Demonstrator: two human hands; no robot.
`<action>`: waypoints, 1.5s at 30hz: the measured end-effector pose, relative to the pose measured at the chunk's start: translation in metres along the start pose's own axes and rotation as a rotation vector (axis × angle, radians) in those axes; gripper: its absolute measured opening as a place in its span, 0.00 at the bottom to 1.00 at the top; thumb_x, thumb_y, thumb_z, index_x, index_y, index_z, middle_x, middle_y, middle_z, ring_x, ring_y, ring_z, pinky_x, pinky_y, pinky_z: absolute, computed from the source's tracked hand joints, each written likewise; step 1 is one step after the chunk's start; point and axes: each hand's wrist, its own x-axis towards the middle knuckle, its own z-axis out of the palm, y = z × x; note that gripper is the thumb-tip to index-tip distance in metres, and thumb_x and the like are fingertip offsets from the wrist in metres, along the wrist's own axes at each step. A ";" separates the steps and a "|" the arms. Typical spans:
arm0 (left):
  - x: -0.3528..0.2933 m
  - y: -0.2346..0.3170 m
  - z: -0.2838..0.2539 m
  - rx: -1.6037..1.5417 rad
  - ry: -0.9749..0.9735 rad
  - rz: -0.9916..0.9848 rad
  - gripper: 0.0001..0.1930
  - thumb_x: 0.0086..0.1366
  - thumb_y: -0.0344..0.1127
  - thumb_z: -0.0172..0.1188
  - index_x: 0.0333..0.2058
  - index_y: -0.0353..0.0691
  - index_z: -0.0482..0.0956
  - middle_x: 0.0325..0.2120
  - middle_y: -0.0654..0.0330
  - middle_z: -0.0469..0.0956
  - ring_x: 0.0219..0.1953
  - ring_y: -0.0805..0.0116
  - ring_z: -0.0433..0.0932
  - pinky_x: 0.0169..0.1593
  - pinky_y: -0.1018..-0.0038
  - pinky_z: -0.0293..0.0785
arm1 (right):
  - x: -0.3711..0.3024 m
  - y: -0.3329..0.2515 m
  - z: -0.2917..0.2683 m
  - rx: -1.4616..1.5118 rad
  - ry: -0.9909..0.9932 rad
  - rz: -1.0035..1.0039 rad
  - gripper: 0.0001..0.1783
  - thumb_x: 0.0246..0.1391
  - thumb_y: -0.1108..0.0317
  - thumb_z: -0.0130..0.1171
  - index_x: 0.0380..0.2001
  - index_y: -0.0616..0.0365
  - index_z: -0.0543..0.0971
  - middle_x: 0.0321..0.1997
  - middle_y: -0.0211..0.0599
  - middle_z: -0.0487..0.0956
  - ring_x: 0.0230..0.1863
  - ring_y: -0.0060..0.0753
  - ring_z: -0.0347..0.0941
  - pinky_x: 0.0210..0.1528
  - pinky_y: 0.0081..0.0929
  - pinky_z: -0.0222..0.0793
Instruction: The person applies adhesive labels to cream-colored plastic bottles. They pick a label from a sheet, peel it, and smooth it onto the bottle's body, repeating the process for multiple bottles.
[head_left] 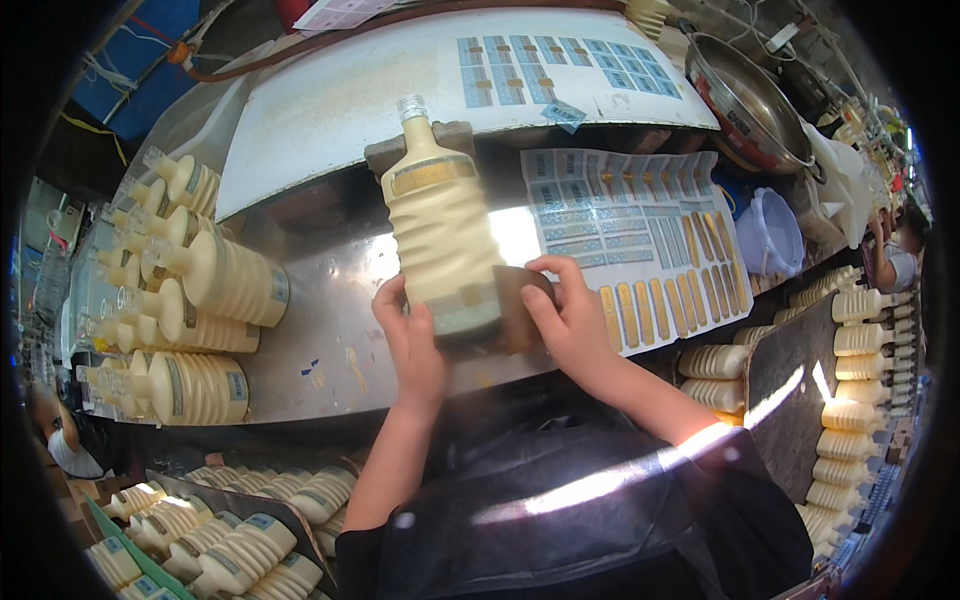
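One bare left hand (412,338) clasps the bottle's near left side; the right hand (568,318) pinches a brown pad (520,308) at its right. Uneven pressure could roll the bottle (443,235) off the grey rest (456,137) by its shoulder.

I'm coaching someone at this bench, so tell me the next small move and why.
Probably rub the brown pad gently along the lower part of the bottle: the right hand already has the pad at that side, and the left hand holds the opposite side.
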 end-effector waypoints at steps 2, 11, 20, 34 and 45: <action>0.000 0.000 0.000 -0.004 -0.011 0.010 0.23 0.79 0.40 0.44 0.65 0.33 0.58 0.60 0.51 0.64 0.63 0.64 0.63 0.70 0.66 0.55 | 0.011 0.016 0.004 -0.052 0.051 -0.033 0.16 0.67 0.61 0.56 0.54 0.51 0.73 0.29 0.52 0.81 0.33 0.59 0.80 0.38 0.46 0.73; 0.002 -0.001 -0.005 0.013 -0.018 0.003 0.20 0.80 0.39 0.47 0.64 0.35 0.61 0.58 0.54 0.67 0.61 0.67 0.65 0.69 0.68 0.58 | 0.014 0.007 0.006 -0.034 0.210 -0.420 0.12 0.60 0.71 0.63 0.47 0.56 0.79 0.44 0.44 0.85 0.44 0.46 0.83 0.47 0.40 0.77; 0.001 0.002 -0.007 0.011 -0.003 -0.018 0.18 0.81 0.39 0.47 0.62 0.36 0.64 0.57 0.55 0.69 0.59 0.68 0.68 0.67 0.69 0.61 | -0.009 -0.035 0.005 -0.374 0.115 -1.018 0.17 0.45 0.76 0.68 0.42 0.57 0.83 0.42 0.38 0.86 0.42 0.40 0.84 0.41 0.36 0.76; 0.006 0.002 -0.019 -0.249 -0.048 -0.136 0.27 0.83 0.54 0.33 0.60 0.36 0.68 0.56 0.54 0.73 0.59 0.64 0.71 0.67 0.65 0.64 | -0.009 -0.092 0.041 -0.825 -0.015 -1.144 0.18 0.45 0.70 0.60 0.42 0.62 0.81 0.36 0.34 0.78 0.36 0.34 0.76 0.39 0.30 0.65; 0.018 0.005 -0.030 -0.304 -0.059 -0.152 0.14 0.79 0.39 0.45 0.51 0.37 0.73 0.53 0.57 0.74 0.58 0.66 0.70 0.65 0.67 0.64 | 0.008 -0.078 0.029 -0.609 -0.109 -0.741 0.13 0.57 0.68 0.62 0.45 0.56 0.79 0.25 0.40 0.80 0.27 0.49 0.79 0.30 0.44 0.73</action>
